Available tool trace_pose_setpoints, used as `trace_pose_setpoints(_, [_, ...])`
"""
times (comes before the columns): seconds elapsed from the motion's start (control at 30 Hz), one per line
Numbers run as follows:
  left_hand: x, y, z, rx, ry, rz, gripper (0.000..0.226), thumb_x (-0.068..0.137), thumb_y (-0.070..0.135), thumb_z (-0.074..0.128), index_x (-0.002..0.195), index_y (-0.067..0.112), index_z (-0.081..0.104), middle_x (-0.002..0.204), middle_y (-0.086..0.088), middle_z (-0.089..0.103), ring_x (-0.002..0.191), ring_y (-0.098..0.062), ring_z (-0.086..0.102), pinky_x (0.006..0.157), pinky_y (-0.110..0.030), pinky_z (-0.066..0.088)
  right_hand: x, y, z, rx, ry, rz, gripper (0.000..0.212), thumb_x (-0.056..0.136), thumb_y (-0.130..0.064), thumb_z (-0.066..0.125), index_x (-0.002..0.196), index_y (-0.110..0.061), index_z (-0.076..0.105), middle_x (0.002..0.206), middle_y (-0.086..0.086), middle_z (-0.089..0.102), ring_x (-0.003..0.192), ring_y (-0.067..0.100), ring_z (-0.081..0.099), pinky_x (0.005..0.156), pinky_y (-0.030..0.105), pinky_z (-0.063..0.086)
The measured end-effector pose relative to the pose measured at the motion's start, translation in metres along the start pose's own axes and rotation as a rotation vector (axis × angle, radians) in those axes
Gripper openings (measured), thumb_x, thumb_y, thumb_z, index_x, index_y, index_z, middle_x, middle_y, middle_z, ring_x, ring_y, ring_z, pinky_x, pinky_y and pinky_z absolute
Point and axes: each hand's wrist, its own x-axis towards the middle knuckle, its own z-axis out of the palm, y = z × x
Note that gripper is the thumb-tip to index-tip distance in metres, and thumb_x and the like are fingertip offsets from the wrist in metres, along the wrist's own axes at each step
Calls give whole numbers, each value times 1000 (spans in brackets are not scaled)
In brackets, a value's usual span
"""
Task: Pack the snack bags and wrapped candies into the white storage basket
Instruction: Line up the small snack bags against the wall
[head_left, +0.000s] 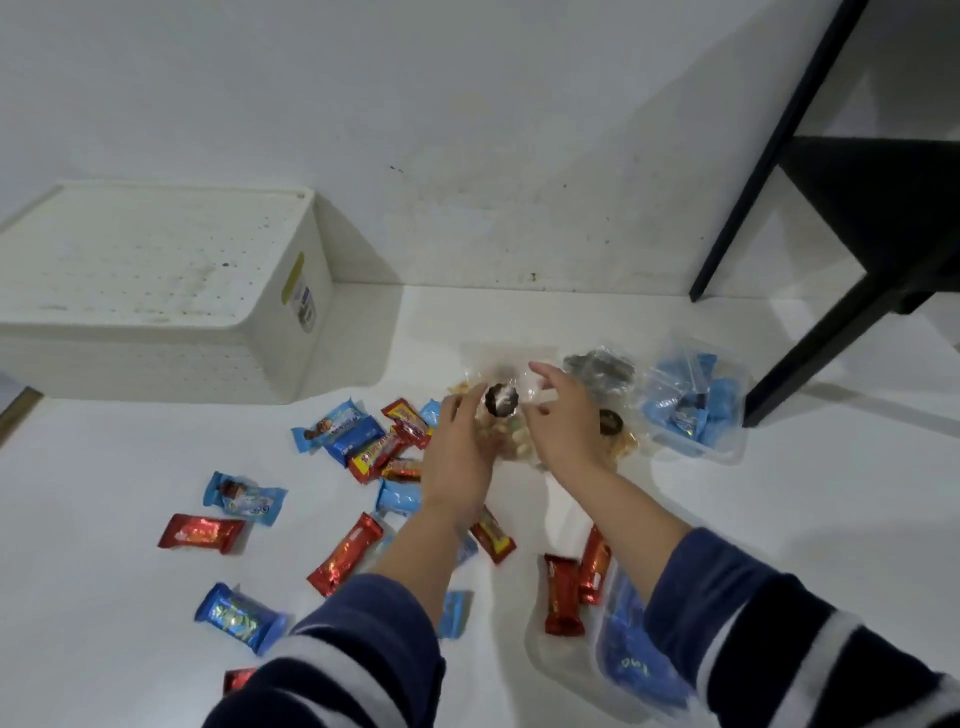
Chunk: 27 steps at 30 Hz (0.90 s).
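Basket (156, 291) first: I count one, white, perforated with small holes, lying upside down at far left on the white floor (779, 545), close to the wall (467, 130); a yellow and white label is stuck on its right end. One black table frame (857, 223) stands at far right.

Next in size, I see one clear tub (696, 400) at far right holding blue wrapped candies, and one clear bag with blue contents (639, 670) at near right, partly under my right sleeve.

Clear snack bags: I make out three at centre. One snack bag (506, 421) with a round black sticker and pale pieces inside sits between my hands; a second one (615, 431) with a similar sticker lies just right of it; a dark-filled one (597, 366) lies beyond.

Wrapped candies scatter across the middle and near floor. I count about eight red ones, for instance a red bar (345, 553) and a red candy (200, 532), and about eight blue ones, such as a blue candy (244, 496); some overlap, so the counts are rough.

My left hand (460, 457) touches the bag's left side with fingers loosely curled. My right hand (566, 421) has its fingers spread at the bag's right edge. Whether either grips it, I cannot tell.
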Motion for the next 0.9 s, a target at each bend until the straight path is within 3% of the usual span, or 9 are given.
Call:
trace_pose_setpoints(0.07, [33, -4, -17, -28, 38, 11, 71, 84, -5, 59, 143, 26, 37, 135, 2, 42, 106, -16, 54, 83, -23, 45, 28, -24, 12, -4, 3, -57, 53, 89, 3, 53, 132, -28, 54, 113, -6, 49, 85, 14, 61, 72, 10, 48])
trace_pose_setpoints(0.13, [70, -14, -32, -43, 65, 16, 72, 84, -5, 59, 144, 28, 36, 134, 4, 41, 98, -10, 52, 82, -20, 43, 60, -46, 31, 18, -29, -96, 55, 87, 5, 52, 132, -26, 54, 109, -7, 46, 85, 16, 61, 68, 4, 44])
trace_pose_setpoints(0.23, [132, -40, -48, -50, 88, 29, 67, 85, -2, 57, 142, 28, 38, 131, 6, 43, 89, -6, 50, 78, -19, 42, 110, -64, 69, 69, -88, -93, 57, 86, 2, 55, 137, -25, 49, 115, -4, 45, 96, 19, 60, 82, 18, 46])
trace_pose_setpoints(0.33, [186, -71, -56, -30, 87, 19, 62, 88, 3, 58, 143, 26, 39, 133, 4, 42, 93, -5, 48, 81, -18, 40, 155, -73, 106, 69, -180, -79, 62, 87, -6, 60, 143, -25, 41, 129, -3, 42, 101, 11, 50, 85, 18, 38])
trace_pose_setpoints(0.4, [216, -91, -57, -32, 77, 17, 62, 88, 2, 58, 143, 23, 39, 134, 2, 42, 98, -6, 48, 84, -17, 37, 179, -78, 127, 69, -221, -63, 62, 90, -8, 58, 145, -25, 37, 137, -3, 37, 116, 12, 47, 85, 14, 33])
trace_pose_setpoints(0.53, [262, -115, -56, -158, 87, 2, 64, 84, -2, 56, 143, 18, 40, 132, -2, 40, 107, -16, 53, 90, -18, 38, 218, -86, 157, 114, -244, -31, 65, 89, 0, 53, 147, -23, 34, 143, -1, 32, 132, 14, 38, 86, 12, 32])
trace_pose_setpoints(0.63, [280, -125, -57, -182, 64, -9, 63, 86, -3, 54, 144, 15, 37, 129, -5, 38, 108, -16, 49, 83, -7, 34, 236, -90, 173, 117, -243, -18, 67, 89, 5, 49, 147, -25, 34, 146, -2, 30, 133, 14, 37, 89, 16, 33])
trace_pose_setpoints(0.73, [293, -136, -57, -86, 17, 3, 58, 90, 8, 58, 143, 19, 36, 143, -9, 34, 125, -25, 42, 88, -14, 30, 244, -91, 180, 110, -238, -22, 66, 88, 6, 46, 145, -27, 36, 147, -1, 29, 132, 16, 38, 89, 17, 35])
trace_pose_setpoints(0.9, [283, -131, -52, -67, 60, -15, 57, 88, 5, 56, 141, 18, 40, 148, -12, 27, 136, -25, 32, 100, -16, 29, 235, -78, 167, 10, -247, -30, 64, 87, 6, 47, 140, -30, 42, 138, 5, 40, 107, 16, 46, 68, 15, 39])
